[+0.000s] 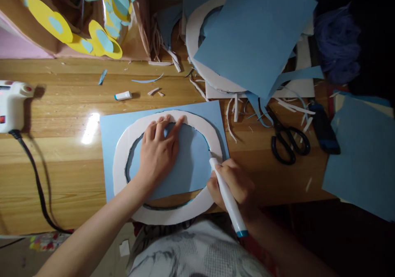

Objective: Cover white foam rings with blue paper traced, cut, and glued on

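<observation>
A white oval ring [122,157], cut from board or thick paper, lies on a light blue sheet [108,145] at the table's front edge. My left hand [159,147] rests flat across the ring's opening, fingers spread, with the fingertips on its far rim. In my right hand [233,182] is a white marker [228,199] with a teal end. The marker's tip touches the ring's inner edge on the right, where a dark teal line shows. Past the sheet lies the white marker cap [122,96] with a teal band.
Black scissors [288,141] and paper scraps lie to the right. Behind them, a blue sheet [253,34] covers another white ring [193,38]. A white glue gun [12,104] with a black cord stands left. More blue paper [364,153] sits at the right edge.
</observation>
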### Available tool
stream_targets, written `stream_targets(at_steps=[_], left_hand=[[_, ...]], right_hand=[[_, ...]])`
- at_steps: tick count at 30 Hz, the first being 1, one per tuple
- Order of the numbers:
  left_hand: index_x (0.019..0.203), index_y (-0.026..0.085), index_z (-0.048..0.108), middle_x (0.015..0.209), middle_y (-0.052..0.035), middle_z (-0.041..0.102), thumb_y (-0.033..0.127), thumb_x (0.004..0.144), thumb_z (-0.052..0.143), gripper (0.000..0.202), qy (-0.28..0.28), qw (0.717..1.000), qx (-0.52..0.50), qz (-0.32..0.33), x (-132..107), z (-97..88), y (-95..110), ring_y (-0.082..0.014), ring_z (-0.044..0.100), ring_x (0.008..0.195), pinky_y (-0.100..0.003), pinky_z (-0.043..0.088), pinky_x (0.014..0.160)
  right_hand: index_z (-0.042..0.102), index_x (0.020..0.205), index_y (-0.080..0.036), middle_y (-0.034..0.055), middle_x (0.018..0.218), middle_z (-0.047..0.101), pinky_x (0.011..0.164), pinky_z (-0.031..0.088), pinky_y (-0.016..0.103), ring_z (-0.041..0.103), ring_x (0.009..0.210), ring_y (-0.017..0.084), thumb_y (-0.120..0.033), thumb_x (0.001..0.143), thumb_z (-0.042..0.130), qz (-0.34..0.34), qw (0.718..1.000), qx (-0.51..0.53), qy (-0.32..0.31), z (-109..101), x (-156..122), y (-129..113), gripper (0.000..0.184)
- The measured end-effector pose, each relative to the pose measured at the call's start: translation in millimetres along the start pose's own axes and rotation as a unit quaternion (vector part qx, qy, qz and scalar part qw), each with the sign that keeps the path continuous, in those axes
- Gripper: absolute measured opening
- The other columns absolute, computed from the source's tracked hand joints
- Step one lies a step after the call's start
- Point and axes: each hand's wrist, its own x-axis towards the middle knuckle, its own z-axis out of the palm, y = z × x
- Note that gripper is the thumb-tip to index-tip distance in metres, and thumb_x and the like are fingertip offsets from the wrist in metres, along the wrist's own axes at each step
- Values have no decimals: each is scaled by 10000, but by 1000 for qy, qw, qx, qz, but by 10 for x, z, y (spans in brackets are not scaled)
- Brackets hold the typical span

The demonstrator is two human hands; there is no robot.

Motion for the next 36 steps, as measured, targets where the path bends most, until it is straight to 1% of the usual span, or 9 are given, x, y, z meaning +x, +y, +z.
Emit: stream_targets(at_steps=[4, 10, 19, 23, 30, 32, 33, 35, 36], left_hand=[[1427, 306, 337, 1358, -105, 414, 245, 926, 382, 506, 2, 1000, 3, 2, 0, 8, 0, -284, 380, 1219, -434, 310, 1074], [1432, 307, 324, 1358, -102, 412, 243, 923, 388, 518, 5, 1000, 1, 3, -5, 10, -1, -289, 378, 1216, -440, 314, 1070], [1418, 307, 353, 1350, -111, 429, 243, 924, 378, 498, 9, 1000, -5, 1, -10, 17, -1, -298, 381, 1217, -478, 341, 1041], [1419, 284, 356, 1353, -118, 429, 241, 925, 379, 497, 8, 1000, -1, 7, -9, 17, 3, -292, 375, 1229, -468, 340, 1043], [1411, 294, 365, 1366, -102, 432, 241, 922, 382, 493, 10, 1000, -7, 3, -9, 12, 12, -281, 374, 1248, -470, 338, 1046], [1413, 289, 364, 1366, -107, 431, 244, 922, 382, 493, 8, 1000, -13, 3, -9, 10, 11, -285, 377, 1246, -469, 338, 1044], [1414, 285, 363, 1366, -109, 430, 244, 922, 382, 494, 8, 1000, -16, 3, -9, 11, 9, -287, 379, 1244, -467, 336, 1045], [1415, 280, 363, 1361, -110, 434, 243, 924, 380, 493, 9, 1000, -19, 2, -10, 16, 5, -289, 384, 1237, -461, 329, 1052], [1416, 281, 363, 1359, -108, 438, 243, 925, 379, 493, 9, 1000, -20, 3, -10, 20, 2, -288, 388, 1232, -457, 325, 1056]], right_hand=[[519, 854, -173, 10, 666, 488, 521, 474, 241, 484, 551, 123, -28, 719, 553, 7, 1000, -5, 1, -14, -68, -20, 201], [513, 861, -171, 14, 674, 477, 527, 474, 248, 485, 568, 131, -37, 721, 551, 22, 1000, 3, -22, -60, -102, -47, 197], [454, 740, -194, -16, 636, 396, 512, 440, 235, 415, 537, 111, -31, 712, 535, 45, 997, 17, -53, -143, -95, -104, 184], [430, 696, -200, -27, 622, 360, 504, 410, 230, 378, 530, 105, -37, 718, 523, 58, 996, 25, -63, -182, -76, -152, 189], [412, 675, -205, -43, 614, 324, 488, 381, 227, 341, 519, 97, -27, 712, 509, 79, 991, 45, -99, -271, -49, -241, 206], [434, 681, -205, -43, 598, 355, 491, 393, 234, 371, 517, 102, -36, 717, 514, 79, 989, 44, -113, -317, -40, -230, 191], [464, 706, -202, -38, 599, 396, 494, 406, 235, 406, 521, 105, -46, 725, 520, 70, 990, 49, -110, -340, -33, -217, 166], [549, 839, -187, -8, 664, 529, 512, 447, 237, 502, 558, 117, -84, 752, 536, 54, 994, 62, -70, -368, -14, -182, 135], [575, 940, -179, 17, 736, 594, 532, 472, 241, 554, 598, 126, -108, 769, 541, 56, 995, 68, -39, -366, -2, -163, 188]])
